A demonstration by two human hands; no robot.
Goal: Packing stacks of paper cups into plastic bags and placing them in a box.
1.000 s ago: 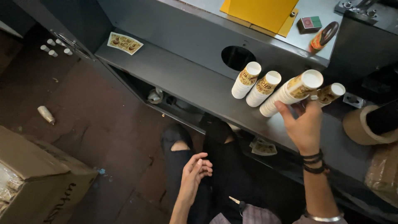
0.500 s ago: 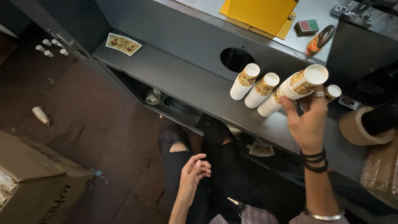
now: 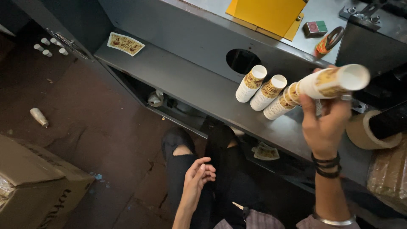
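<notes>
Lifted off shelf point(image 3: 186, 85): paper cup stack point(image 3: 330, 82), right hand point(image 3: 324, 127) gripping.

At bottom left we see a brown cardboard box point(image 3: 36, 186) with dark print on its side. On the grey shelf lies a flat printed cup blank point(image 3: 125, 43), cream with brown pictures; another point(image 3: 266, 152) lies under the shelf. At far right sits a clear-wrapped brown bundle point(image 3: 388, 176).

4 stacks of white printed paper cups point(image 3: 252, 84), 2 flat printed paper cup blanks point(image 3: 125, 43), 4 small white cylinders point(image 3: 50, 46), 1 brown cardboard box point(image 3: 34, 186), 1 yellow flat sheet point(image 3: 267, 12), 2 hands.
</notes>
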